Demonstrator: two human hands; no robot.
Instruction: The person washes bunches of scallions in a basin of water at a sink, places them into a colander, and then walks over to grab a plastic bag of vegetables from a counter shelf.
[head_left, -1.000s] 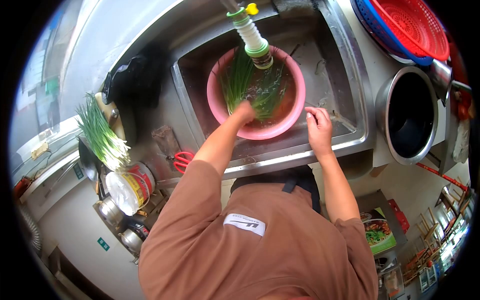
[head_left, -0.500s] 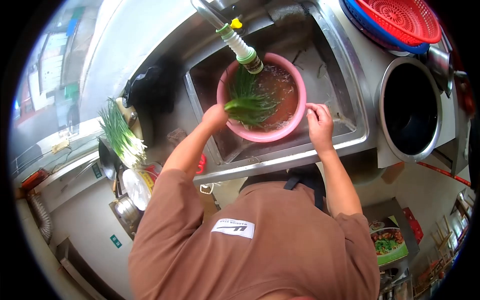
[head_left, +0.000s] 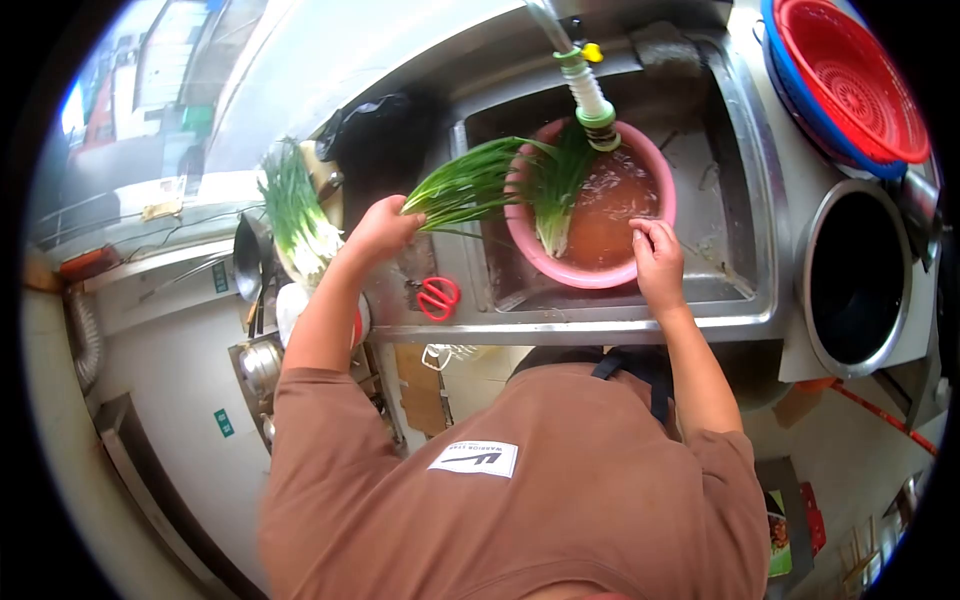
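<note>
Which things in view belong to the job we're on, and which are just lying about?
Seemingly in the job:
long greens, held in the left hand
pink basin, with the right hand at its rim
basin greens
water
sink
faucet
perhaps the side bunch

Apparently just lying about:
red-handled scissors
black bag
red basket
metal pot

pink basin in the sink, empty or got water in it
Not empty: the pink basin holds water; its brownish, glinting surface shows beside green stalks lying inside.
</note>
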